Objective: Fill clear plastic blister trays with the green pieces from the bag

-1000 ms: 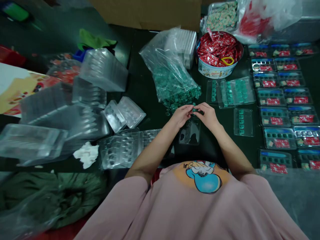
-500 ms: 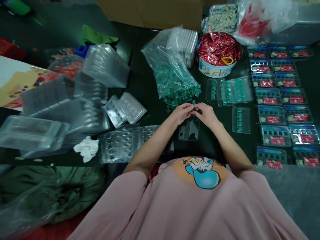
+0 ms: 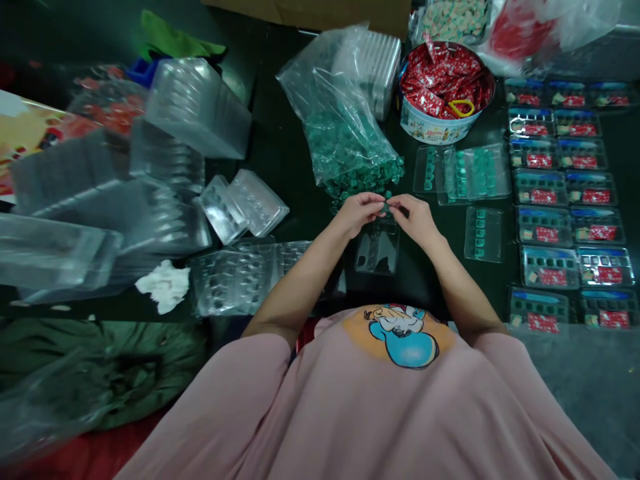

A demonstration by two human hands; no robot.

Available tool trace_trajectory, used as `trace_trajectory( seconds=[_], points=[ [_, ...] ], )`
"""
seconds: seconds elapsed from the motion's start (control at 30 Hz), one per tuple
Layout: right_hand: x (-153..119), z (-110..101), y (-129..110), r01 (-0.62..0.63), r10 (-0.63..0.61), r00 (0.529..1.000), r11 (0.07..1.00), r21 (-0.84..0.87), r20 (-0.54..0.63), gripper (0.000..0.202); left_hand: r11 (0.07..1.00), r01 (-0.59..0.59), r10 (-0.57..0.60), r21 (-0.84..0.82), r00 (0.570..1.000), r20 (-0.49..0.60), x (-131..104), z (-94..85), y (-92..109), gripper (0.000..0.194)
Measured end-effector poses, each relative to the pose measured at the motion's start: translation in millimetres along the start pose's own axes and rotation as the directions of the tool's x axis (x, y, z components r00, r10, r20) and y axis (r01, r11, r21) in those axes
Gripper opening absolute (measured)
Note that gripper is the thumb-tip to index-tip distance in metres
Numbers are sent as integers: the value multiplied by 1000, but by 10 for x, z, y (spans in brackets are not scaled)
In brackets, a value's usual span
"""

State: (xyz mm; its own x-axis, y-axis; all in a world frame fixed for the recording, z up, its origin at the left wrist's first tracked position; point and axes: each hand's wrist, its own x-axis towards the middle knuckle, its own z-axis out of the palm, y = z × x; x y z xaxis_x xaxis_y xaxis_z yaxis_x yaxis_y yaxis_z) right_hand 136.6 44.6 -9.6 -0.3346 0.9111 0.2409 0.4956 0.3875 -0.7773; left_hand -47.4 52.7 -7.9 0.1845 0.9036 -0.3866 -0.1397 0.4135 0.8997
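FINGERTIP HANDLING OF A SMALL GREEN PIECE BESIDE THE CLEAR PLASTIC BAG

Reference landmark: the clear plastic bag (image 3: 313, 83), with loose green pieces (image 3: 367, 175) inside it and spilled at its mouth.

Hands: The left hand (image 3: 359, 213) and the right hand (image 3: 414, 217) meet just beyond the bag's mouth, on the person's side. Thumb and fingers of each hand pinch inward at one small green piece (image 3: 385, 208), which the fingertips mostly cover. Its exact seating in each grip cannot be told.

Tray: A clear blister tray (image 3: 377, 253) lies flat near the bag's mouth, on the person's side, partly beneath the hands.

Right of the bag: A round tin (image 3: 434, 130) contains red packets (image 3: 445, 77) and a yellow loop (image 3: 461, 108). Nearer the person, overlapping filled trays (image 3: 502, 177) and a single filled tray (image 3: 494, 235) carry green pieces in rows. Farther right, packed trays (image 3: 530, 237) stand in columns, each with a red packet.

Left of the bag: Stacked clear trays (image 3: 197, 110) stand apart from it. A crumpled white tissue (image 3: 164, 287) lies farther toward the person.
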Motion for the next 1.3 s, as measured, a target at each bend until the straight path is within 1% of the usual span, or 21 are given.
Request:
trace_trajectory(
  seconds=[0.07, 0.13, 0.23, 0.3, 0.37, 0.47, 0.6, 0.67, 0.73, 0.8, 0.87, 0.9, 0.93, 1.0, 1.07, 1.17, 1.23, 1.3],
  points=[
    [-24, -52, 79, -40, 41, 998, 999, 26, -47, 17, 983, -117, 124, 144, 992, -38, 4, -68, 2, 20],
    [-72, -95, 182, -88, 90, 993, 996, 29, -82, 15, 917, -211, 235, 340, 972, -29, -10, -147, -21, 19],
    [-168, -122, 328, -146, 147, 985, 989, 18, -90, 15, 744, -302, 322, 596, 944, 77, -47, -251, -104, 19],
    [-229, -116, 389, -163, 164, 983, 986, 18, -85, 16, 633, -360, 336, 685, 925, 175, -61, -297, -174, 21],
    [-274, -101, 418, -163, 164, 983, 986, 21, -86, 17, 553, -406, 334, 728, 908, 253, -55, -324, -241, 22],
    [-305, -81, 429, -144, 145, 985, 989, 20, -90, 17, 458, -472, 334, 754, 877, 346, -18, -342, -318, 19],
    [-265, -55, 437, -121, 119, 990, 992, -20, -81, 17, 331, -555, 322, 763, 827, 461, 39, -343, -399, 18],
    [-207, -22, 427, -111, 106, 991, 992, -58, -83, 17, 262, -573, 325, 777, 810, 487, 63, -332, -443, 19],
    [-130, 37, 394, -107, 100, 993, 989, -103, -68, 16, 204, -573, 332, 794, 803, 495, 83, -312, -484, 20],
    [-43, 122, 337, -116, 116, 993, 979, -170, -5, 16, 173, -559, 338, 811, 807, 484, 97, -286, -504, 21],
    [40, 215, 274, -129, 157, 984, 952, -276, 83, 17, 175, -538, 338, 824, 819, 463, 95, -261, -489, 23],
    [76, 256, 248, -134, 183, 976, 933, -335, 119, 18, 190, -530, 338, 827, 826, 452, 86, -250, -469, 25],
    [105, 287, 231, -137, 207, 968, 911, -388, 143, 19, 215, -523, 338, 825, 832, 440, 72, -241, -443, 26],
    [139, 313, 228, -150, 238, 960, 882, -447, 147, 20, 289, -504, 354, 814, 846, 399, 30, -224, -382, 29],
    [138, 291, 268, -173, 241, 964, 892, -417, 116, 22, 393, -468, 396, 792, 863, 313, -13, -200, -334, 31],
    [97, 225, 364, -208, 227, 973, 939, -275, 39, 24, 552, -399, 462, 732, 877, 131, -29, -134, -319, 33],
    [80, 206, 404, -218, 223, 975, 950, -222, -4, 21, 617, -367, 477, 696, 878, 40, 3, -88, -345, 31],
    [94, 222, 400, -213, 222, 975, 946, -244, 10, 20, 647, -339, 473, 683, 881, -11, 49, -66, -383, 29]
  ],
)
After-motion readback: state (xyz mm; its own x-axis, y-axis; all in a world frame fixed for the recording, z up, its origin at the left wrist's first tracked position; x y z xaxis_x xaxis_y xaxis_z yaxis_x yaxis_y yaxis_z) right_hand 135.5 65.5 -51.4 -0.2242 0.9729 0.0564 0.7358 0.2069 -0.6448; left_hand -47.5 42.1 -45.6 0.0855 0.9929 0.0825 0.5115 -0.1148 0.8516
